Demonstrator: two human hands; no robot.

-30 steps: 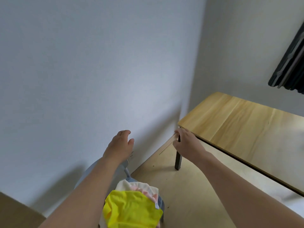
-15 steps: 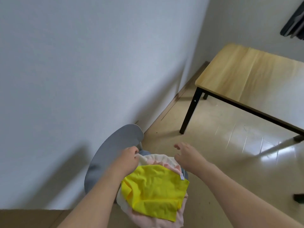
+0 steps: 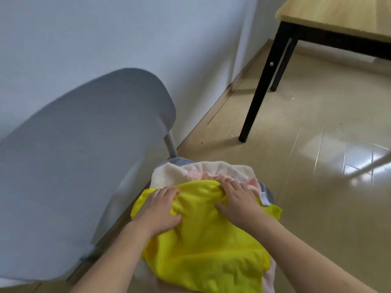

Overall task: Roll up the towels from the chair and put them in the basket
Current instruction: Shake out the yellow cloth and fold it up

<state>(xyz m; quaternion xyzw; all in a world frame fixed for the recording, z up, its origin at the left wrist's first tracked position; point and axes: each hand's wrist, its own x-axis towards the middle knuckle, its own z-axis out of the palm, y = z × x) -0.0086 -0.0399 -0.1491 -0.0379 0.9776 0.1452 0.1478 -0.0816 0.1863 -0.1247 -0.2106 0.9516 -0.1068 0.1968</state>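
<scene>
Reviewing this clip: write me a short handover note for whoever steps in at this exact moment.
Left hand and right hand: both grip the far edge of the yellow towel, bunching it.
Towels: the yellow one lies on top of a pile on the chair, over a cream towel and a pink towel.
Done: nothing rolled; no basket is in view.
Left: roll the yellow towel, then the others, and put each in the basket, which must first be found.
</scene>
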